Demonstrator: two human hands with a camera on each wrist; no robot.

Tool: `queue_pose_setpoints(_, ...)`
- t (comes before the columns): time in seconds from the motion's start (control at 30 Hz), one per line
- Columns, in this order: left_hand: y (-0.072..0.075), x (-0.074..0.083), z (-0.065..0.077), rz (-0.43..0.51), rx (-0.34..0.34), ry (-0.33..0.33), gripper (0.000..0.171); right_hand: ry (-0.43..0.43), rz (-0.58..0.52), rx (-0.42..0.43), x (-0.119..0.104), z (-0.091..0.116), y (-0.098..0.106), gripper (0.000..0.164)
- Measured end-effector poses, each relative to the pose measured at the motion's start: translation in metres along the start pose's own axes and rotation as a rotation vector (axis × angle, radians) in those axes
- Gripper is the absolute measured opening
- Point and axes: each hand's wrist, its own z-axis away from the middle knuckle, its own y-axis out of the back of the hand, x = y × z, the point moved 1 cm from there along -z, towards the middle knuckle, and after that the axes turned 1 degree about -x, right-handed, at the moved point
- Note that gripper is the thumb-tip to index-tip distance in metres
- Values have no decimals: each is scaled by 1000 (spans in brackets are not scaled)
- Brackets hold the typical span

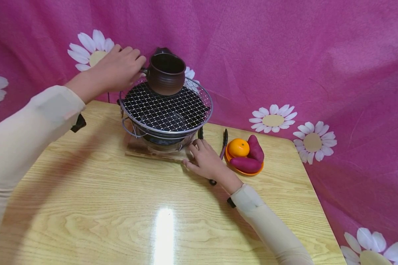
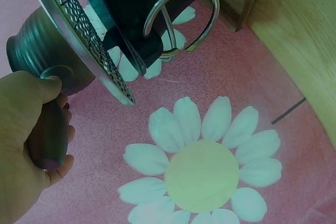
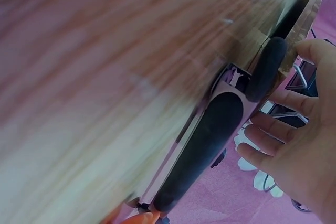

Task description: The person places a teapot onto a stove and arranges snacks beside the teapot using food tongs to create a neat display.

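My left hand (image 1: 121,66) grips the side handle (image 2: 47,135) of a dark brown clay pot (image 1: 167,79). The open-topped pot is over the back of a round wire mesh (image 1: 166,110) on a tabletop charcoal grill (image 1: 159,141); whether its base touches the mesh is hard to tell. Low at the grill's right side is my right hand (image 1: 205,160), fingers spread and slightly bent, its thumb by the edge of the wooden board (image 3: 307,17) under the grill. Beside that hand lie black-handled tongs (image 3: 202,145), partly hidden by it in the head view.
An orange plate (image 1: 260,170) at the right holds an orange fruit (image 1: 238,148) and purple sweet potatoes (image 1: 245,164). Left of the plate lies a slim dark-tipped utensil (image 1: 225,140). A pink flowered cloth (image 1: 252,66) hangs behind the wooden table (image 1: 119,213).
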Motion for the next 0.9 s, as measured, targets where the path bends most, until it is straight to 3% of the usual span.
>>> queue_pose_setpoints(0.57, 3, -1, 0, 45, 6, 10, 27, -4, -1, -12, -2, -2, 2, 38)
queue_pose_setpoints(0.9, 0, -3, 3, 57, 45, -10, 28, -6, -17, -18, -2, -2, 0, 38)
